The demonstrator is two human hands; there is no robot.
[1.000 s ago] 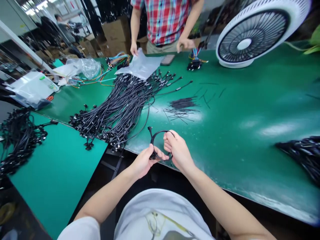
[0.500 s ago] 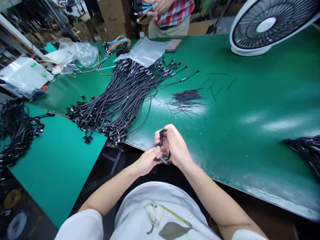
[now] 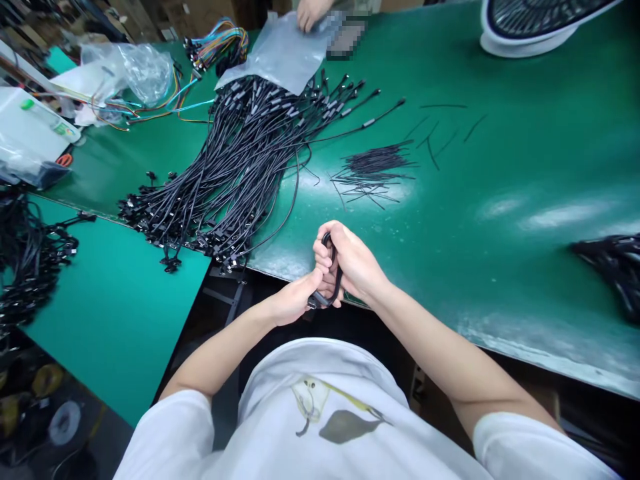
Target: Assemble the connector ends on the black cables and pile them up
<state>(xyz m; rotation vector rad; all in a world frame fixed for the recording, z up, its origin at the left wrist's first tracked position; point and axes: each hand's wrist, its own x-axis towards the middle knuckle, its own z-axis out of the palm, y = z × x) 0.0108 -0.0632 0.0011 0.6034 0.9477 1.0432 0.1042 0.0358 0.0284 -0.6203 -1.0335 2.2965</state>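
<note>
While my left hand (image 3: 293, 301) and right hand (image 3: 354, 261) both pinch the curled black cable (image 3: 339, 283) between them, it could spring open if either grip gets loose.

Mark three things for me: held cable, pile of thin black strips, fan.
held cable (image 3: 339, 280): head view, on the bend between the hands.
pile of thin black strips (image 3: 377, 160): head view, on its dense middle.
fan (image 3: 543, 18): head view, on the dark grille.
</note>
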